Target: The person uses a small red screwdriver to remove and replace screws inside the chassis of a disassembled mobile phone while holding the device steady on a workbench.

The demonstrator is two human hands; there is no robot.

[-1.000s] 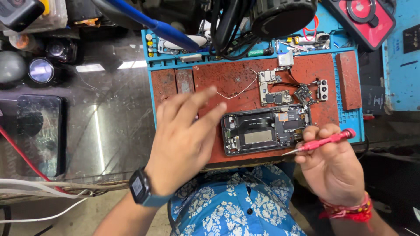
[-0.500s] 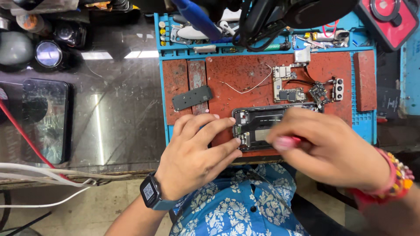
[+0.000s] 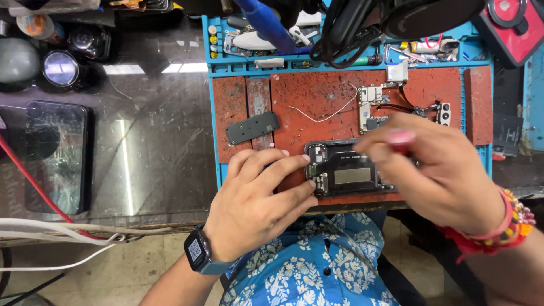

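- Head view: my left hand [image 3: 255, 198] lies flat, fingers together, pinning the near-left corner of the opened phone [image 3: 348, 170] on the red mat [image 3: 317, 96], near edge of the desk.
- My right hand [image 3: 442, 170] is pinched shut on a pink-handled tool [image 3: 399, 139] over the phone's right half — tip hidden.
- Best done slowly — tool upright, light pressure, phone kept from sliding.
- A black cover plate [image 3: 252, 127] lies just left, apart.

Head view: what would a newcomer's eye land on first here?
The opened phone at the near edge of the red-and-blue repair mat, steadied by the left hand. The right hand holds a pink-handled tool over it. A loose dark cover plate lies on the mat's left.
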